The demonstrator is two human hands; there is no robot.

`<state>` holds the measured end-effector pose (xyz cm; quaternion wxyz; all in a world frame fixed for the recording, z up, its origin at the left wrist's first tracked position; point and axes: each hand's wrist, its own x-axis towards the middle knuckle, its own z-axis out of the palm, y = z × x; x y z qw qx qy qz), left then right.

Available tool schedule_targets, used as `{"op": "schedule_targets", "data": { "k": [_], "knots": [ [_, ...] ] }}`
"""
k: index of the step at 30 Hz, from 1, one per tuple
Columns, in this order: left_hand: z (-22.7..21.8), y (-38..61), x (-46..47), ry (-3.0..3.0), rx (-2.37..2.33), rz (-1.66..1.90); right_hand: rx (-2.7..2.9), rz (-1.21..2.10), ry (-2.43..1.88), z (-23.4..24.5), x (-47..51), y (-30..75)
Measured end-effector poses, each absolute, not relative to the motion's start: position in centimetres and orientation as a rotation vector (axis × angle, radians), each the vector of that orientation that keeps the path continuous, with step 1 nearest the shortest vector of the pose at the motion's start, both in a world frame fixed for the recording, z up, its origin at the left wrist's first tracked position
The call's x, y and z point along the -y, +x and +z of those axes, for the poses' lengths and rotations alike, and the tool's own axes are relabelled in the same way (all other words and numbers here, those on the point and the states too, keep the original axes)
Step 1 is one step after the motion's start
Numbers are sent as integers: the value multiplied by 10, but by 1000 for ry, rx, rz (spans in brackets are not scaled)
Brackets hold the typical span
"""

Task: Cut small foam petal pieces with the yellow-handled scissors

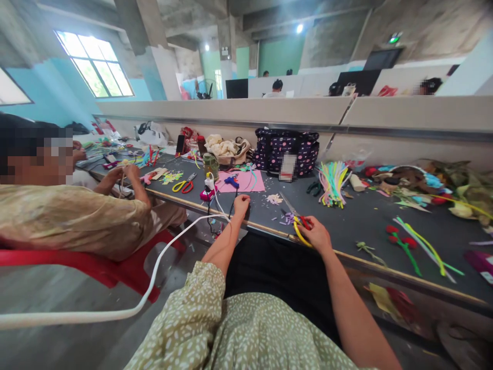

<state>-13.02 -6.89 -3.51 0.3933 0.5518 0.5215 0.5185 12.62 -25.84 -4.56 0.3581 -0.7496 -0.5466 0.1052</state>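
My right hand (318,234) is closed round the yellow and red handles of a pair of scissors (297,222), whose blades point up and left over the dark table (346,216). Small purple and cream scraps (287,218) lie just beside the blades. My left hand (241,204) rests on the table near its front edge, fingers curled, next to a black cable; what it holds, if anything, is hidden. A pink sheet (241,181) with a blue glue gun (231,180) lies just beyond that hand.
A co-worker sits at the left on a red chair (96,267), hands at the table. A dotted bag (287,149), pipe cleaner bundle (332,182), red flowers with green stems (404,244), second scissors (184,185) and a white cord (154,272) are around.
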Motion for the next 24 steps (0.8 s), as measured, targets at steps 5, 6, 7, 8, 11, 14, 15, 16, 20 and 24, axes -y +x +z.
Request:
{"op": "schedule_targets", "data": {
  "k": [5, 6, 7, 8, 11, 14, 15, 16, 20, 24],
  "knots": [
    [-27, -123, 77, 1920, -1424, 1050, 1406, 311, -1912, -46, 258, 127],
    [-25, -118, 81, 1995, -1385, 1019, 1407, 315, -1906, -47, 258, 127],
    [-23, -112, 85, 2075, -1300, 950, 1407, 315, -1905, -47, 258, 127],
    [-22, -106, 90, 2141, -1208, 872, 1406, 311, -1908, -47, 258, 127],
    [-20, -92, 103, 2258, -1038, 650, 1398, 299, -1931, -48, 257, 127],
    [-20, -85, 112, 2328, -1100, 485, 1407, 288, -1940, -49, 257, 127],
    [-20, -83, 114, 2348, -1130, 447, 1413, 283, -1940, -50, 257, 127],
    [-21, -82, 116, 2366, -1149, 411, 1418, 276, -1938, -50, 257, 127],
    [-22, -79, 117, 2406, -1151, 349, 1422, 256, -1930, -52, 256, 127],
    [-27, -75, 111, 2279, -1152, 504, 1419, 253, -1944, -51, 256, 127]
  ]
}}
